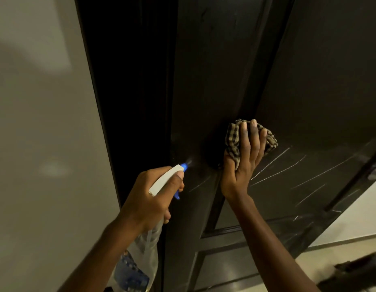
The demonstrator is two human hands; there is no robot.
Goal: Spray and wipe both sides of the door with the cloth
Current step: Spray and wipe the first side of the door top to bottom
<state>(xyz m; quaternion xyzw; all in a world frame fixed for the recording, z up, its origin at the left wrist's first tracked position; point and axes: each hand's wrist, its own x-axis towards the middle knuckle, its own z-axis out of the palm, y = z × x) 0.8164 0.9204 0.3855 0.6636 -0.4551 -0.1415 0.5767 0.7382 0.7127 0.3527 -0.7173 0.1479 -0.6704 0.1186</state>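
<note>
The spray bottle (pixel 138 262) hangs closest to me, its clear body below my left hand (pixel 149 199), whose fingers are curled round the white trigger head. Ahead of both hands stands the dark door (pixel 309 81), this face streaked with wet lines to the right of my right hand (pixel 244 165). That hand presses the bunched checked cloth (pixel 232 142) against the panel, fingers laid over it, thumb pinching a fold. The blue nozzle (pixel 184 165) points at the door just left of the cloth, faint mist before it. I judge I am spraying and wiping this side. Next I should sweep the cloth leftward through the fresh spray, pressing evenly.
</note>
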